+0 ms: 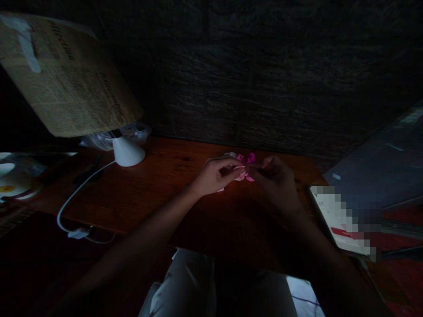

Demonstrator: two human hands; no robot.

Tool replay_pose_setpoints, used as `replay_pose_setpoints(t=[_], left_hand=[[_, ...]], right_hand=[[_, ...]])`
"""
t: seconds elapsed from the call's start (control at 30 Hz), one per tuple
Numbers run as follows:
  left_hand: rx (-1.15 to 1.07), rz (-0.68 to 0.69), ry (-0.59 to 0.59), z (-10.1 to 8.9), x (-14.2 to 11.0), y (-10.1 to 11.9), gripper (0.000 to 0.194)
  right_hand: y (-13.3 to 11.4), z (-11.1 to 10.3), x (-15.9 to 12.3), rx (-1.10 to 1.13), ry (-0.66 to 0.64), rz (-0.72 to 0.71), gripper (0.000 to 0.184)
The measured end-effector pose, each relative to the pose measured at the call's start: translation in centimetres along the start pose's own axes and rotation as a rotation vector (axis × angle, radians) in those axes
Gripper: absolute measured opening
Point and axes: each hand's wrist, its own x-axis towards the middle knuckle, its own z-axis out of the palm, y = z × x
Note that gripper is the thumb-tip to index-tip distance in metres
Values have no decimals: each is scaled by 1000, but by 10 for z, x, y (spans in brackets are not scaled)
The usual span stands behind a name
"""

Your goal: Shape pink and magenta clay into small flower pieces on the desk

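Pale pink and magenta petal-like pieces (251,157) lie in a small cluster on the wooden table (132,198). Over them, my left hand (216,174) reaches in from the left, thumb and forefinger pinched together at a pale pink petal-like piece (240,175). My right hand (277,180) meets it from the right, with its fingers bent into a pinch close to the left fingertips. What the right fingers hold is too dark and small to make out. Some of the pieces are partly hidden behind both hands.
At the left stands a lamp with a white base (128,152) and a newspaper-print shade (72,83); its white cord (62,207) hangs over the front edge. A white cup (11,180) is at far left. A white, red-marked object (337,220) sits at the right edge. A dark wall (224,79) rises behind.
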Motion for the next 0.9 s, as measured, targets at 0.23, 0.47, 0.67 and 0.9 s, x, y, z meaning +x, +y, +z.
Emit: replay_pose_setpoints(t=[0.23,0.47,0.67,0.9], left_hand=[[-93,-104,-31,2,0,1,18],[-164,-70,-173,1,-3,-8,59],[-118,-90,-263,3,-4,-21,31],[90,-1,-35,2,-2,-20,29]], right_hand=[[0,-1,0,-36,-6,-14,26],[-2,-1,0,-74,16,1,22],[-4,-3,3,-122,14,-9,20],[-3,-4,3,-121,-59,127,31]])
